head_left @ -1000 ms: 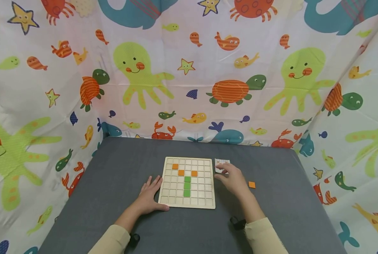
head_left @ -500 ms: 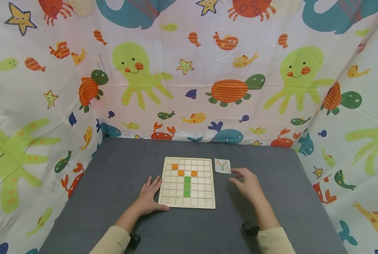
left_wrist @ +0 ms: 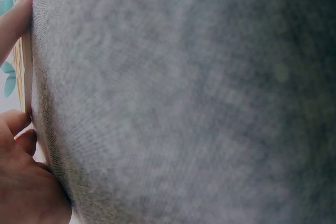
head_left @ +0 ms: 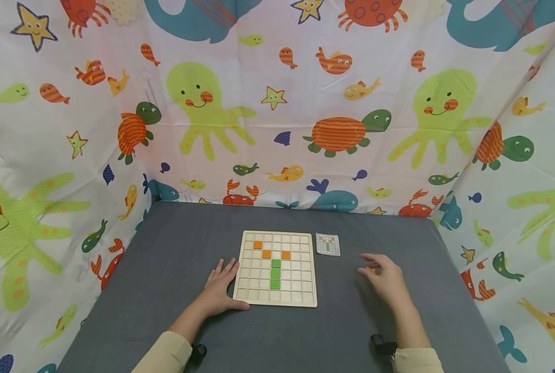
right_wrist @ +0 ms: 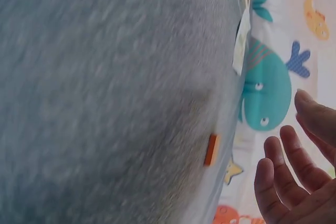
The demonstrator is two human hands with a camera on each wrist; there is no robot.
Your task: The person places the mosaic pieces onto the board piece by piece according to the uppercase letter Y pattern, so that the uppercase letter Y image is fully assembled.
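Note:
A square wooden grid board [head_left: 301, 290] lies on the table with several orange tiles [head_left: 266, 254] and several green tiles [head_left: 275, 273] in its cells. My left hand [head_left: 219, 294] rests at the board's near left corner, fingers spread along the left side and thumb at the front edge. To the right, my right hand [head_left: 386, 280] hovers with fingers apart over a loose orange tile [right_wrist: 212, 149]. In the right wrist view that tile lies on the table, apart from the fingertips. A small card [head_left: 327, 244] printed with a grid pattern sits beside the board's upper right corner.
The grey-covered table [head_left: 203, 223] extends around the board. Behind it and along both sides hangs a white curtain [head_left: 277, 150] printed with sea animals. Black bands are on both wrists.
My right hand has moved away from the card, to the right and toward me, and now overlaps the loose orange tile in the head view. The left hand stays at the board.

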